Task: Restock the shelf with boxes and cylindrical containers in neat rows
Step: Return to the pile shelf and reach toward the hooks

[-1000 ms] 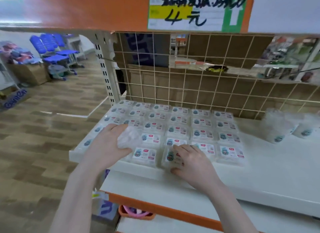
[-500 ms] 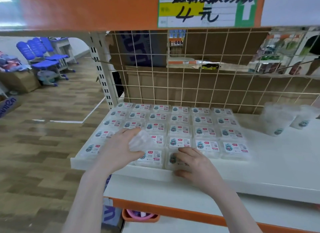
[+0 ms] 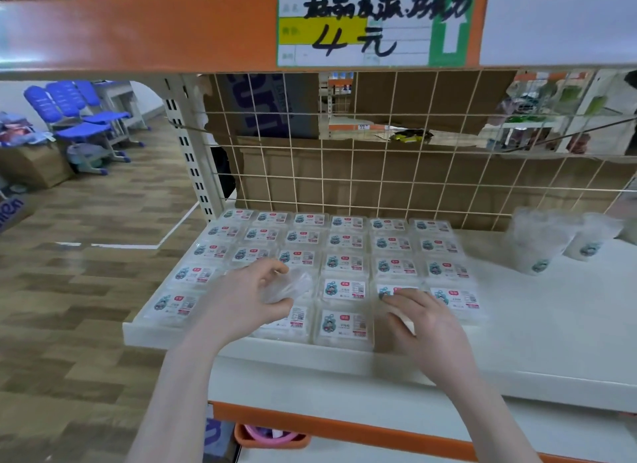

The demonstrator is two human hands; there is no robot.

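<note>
Since the earlier frame, both hands have shifted: my right hand (image 3: 425, 319) has slid rightward along the front row and now sits on a box (image 3: 396, 311) one column further right than where it rested before, while my left hand (image 3: 248, 297) has lifted slightly with its load. Taking the shelf's front edge (image 3: 275, 350) as the landmark: nearest to it, the right hand lies palm down, fingers extended and close together, fingertips pointing away from the edge and touching the label of that front-row box; whether the thumb hooks its near side I cannot tell. Just left of it, also by the edge, one front-row box (image 3: 343, 324) sits squared with its neighbours. Further left and a little above the rows, the left hand grips a clear wrapped box (image 3: 287, 285), thumb beneath and fingers curled over the top; it is tilted, its long axis running roughly left to right. Beyond the hands, the grid of boxes (image 3: 344, 242) runs back in straight columns to the wire mesh (image 3: 344, 173). Well right of the grid, toward the back, cylindrical containers (image 3: 537, 242) stand blurred. Judgement: the front row right of my right hand appears unfilled, so the held box lies on the wrong side; it must cross over, or the right hand, being nearer, should take it.
</note>
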